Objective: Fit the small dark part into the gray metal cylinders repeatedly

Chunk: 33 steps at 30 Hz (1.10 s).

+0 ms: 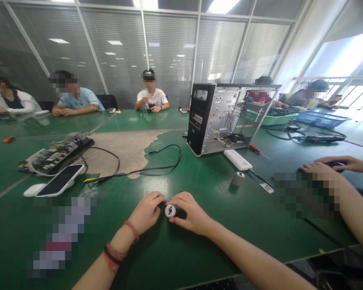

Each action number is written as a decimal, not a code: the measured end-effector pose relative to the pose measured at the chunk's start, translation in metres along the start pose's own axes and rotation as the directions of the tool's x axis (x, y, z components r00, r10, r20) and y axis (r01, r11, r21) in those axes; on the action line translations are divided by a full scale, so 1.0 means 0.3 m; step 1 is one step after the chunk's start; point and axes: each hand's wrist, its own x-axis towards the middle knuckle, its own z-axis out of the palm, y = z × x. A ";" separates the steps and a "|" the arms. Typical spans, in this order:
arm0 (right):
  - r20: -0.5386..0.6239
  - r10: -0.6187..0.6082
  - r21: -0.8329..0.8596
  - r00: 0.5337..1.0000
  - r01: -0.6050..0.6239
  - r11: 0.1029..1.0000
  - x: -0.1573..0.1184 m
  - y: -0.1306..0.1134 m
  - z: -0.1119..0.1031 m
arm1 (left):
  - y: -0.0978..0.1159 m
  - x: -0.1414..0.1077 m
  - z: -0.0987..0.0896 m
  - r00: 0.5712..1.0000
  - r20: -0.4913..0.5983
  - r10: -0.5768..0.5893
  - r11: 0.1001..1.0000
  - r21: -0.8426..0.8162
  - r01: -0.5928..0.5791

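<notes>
Near the middle of the table edge, a small motor-like cylinder [170, 211] shows its pale round end face with dark holes. My right hand [191, 212] is closed on it, with the thumb below and the fingers above. Close against its left side is my left hand [147, 212], fingers curled in and wearing reddish wrist bands. Something dark lies at the left fingertips, too hidden to name. A second grey metal cylinder [238, 178] stands on the table, farther off to the right.
An opened computer tower [199, 121] stands beyond my hands, near a white power bank [237, 160] and a screwdriver [255, 150]. A white phone [60, 180], circuit board assembly [59, 153] and black cable [169, 166] lie leftward. A neighbour's hands [323, 171] are at right.
</notes>
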 end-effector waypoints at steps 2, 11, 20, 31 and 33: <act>0.002 -0.020 -0.017 1.000 0.020 1.000 -0.004 0.000 0.004 | -0.002 -0.001 0.002 1.000 -0.002 -0.005 1.000 -0.002 0.005; 0.045 -0.105 -0.124 0.994 0.109 0.986 -0.010 -0.012 0.008 | -0.002 0.002 0.003 1.000 0.000 -0.006 1.000 0.015 0.006; 0.060 -0.161 -0.168 0.985 0.169 0.971 -0.013 -0.012 0.021 | 0.011 0.001 0.003 1.000 -0.010 -0.014 0.998 0.057 0.015; -0.032 0.010 0.019 0.999 -0.009 1.000 0.001 -0.017 0.016 | 0.004 0.001 0.005 1.000 -0.023 -0.002 0.997 0.072 0.004; -0.066 0.058 0.062 0.996 -0.054 0.997 -0.003 -0.020 0.015 | 0.002 0.000 0.006 1.000 -0.021 -0.006 0.997 0.072 0.007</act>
